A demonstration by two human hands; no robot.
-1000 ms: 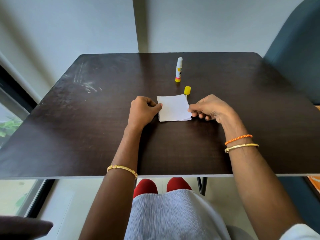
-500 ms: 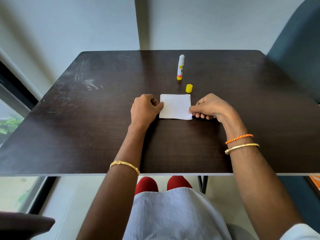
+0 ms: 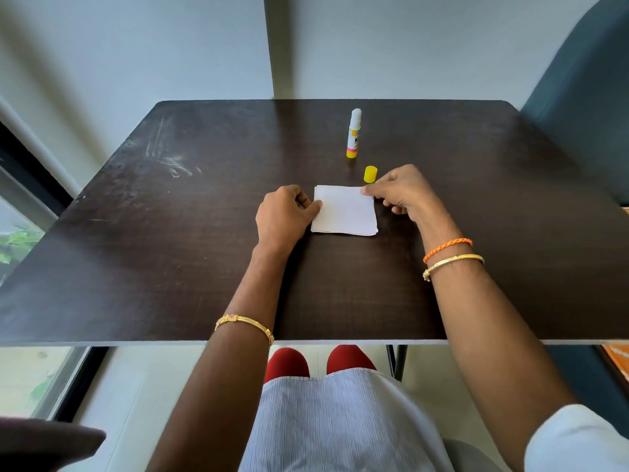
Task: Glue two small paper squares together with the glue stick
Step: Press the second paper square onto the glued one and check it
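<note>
Paper squares [image 3: 344, 211]: white, stacked with edges slightly offset, flat on the dark table [image 3: 170, 253], between both hands near the middle.

Left hand [image 3: 284, 214]: curled into a loose fist, thumb tip pressing the stack's left edge, as half a second ago.

Right hand [image 3: 400, 192]: thumb and forefinger pinch the far right corner of the stack; half a second ago they pinched lower, at the right edge's middle.

Glue stick [image 3: 354, 133]: upright, uncapped, white tip showing, beyond the paper, unmoved.

Cap [image 3: 370, 174]: yellow, standing alone between stick and paper, just beside the right hand's knuckles.

Table: dark wood grain, pale smears at its far left.

Room: pale wall [image 3: 136, 46] behind, window [image 3: 20, 240] at left, blue chair [image 3: 585, 97] at right.
</note>
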